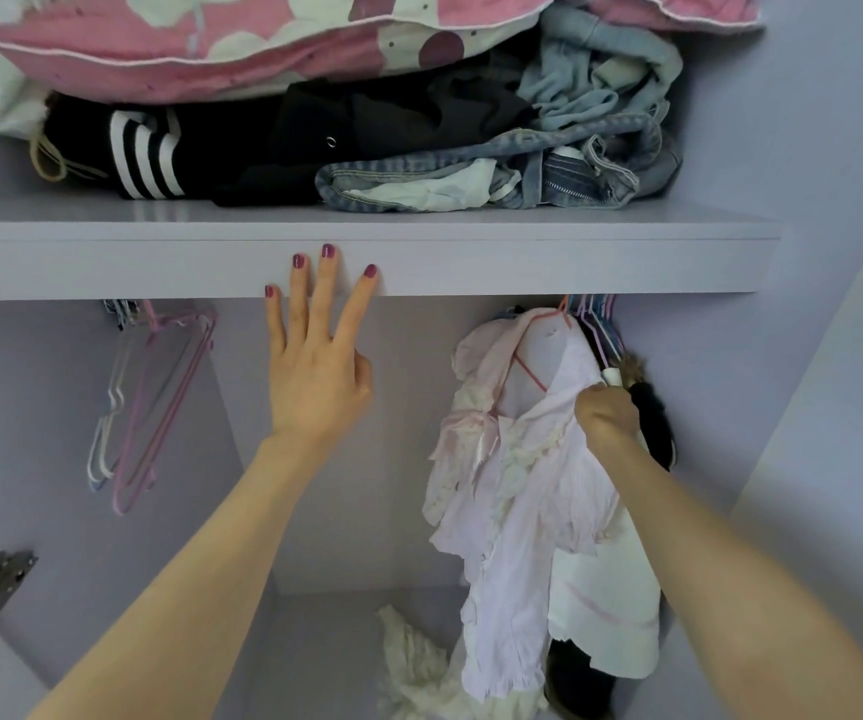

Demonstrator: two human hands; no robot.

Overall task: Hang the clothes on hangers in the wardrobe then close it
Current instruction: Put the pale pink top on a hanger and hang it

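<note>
The pink shirt point(533, 459) hangs on a red hanger point(548, 324) under the shelf point(522, 262), near its right end. Its long axis runs straight down, collar up. The right hand point(608, 415) pinches the shoulder with curled fingers point(593, 402). The left hand point(317, 366) is spread flat on the shelf's front edge. Best to tug the shoulder square on the hanger, gently, so the shirt hangs level.

2 bare forearms, no sleeves, left hand point(315, 376) with dark plum-red nail polish
</note>
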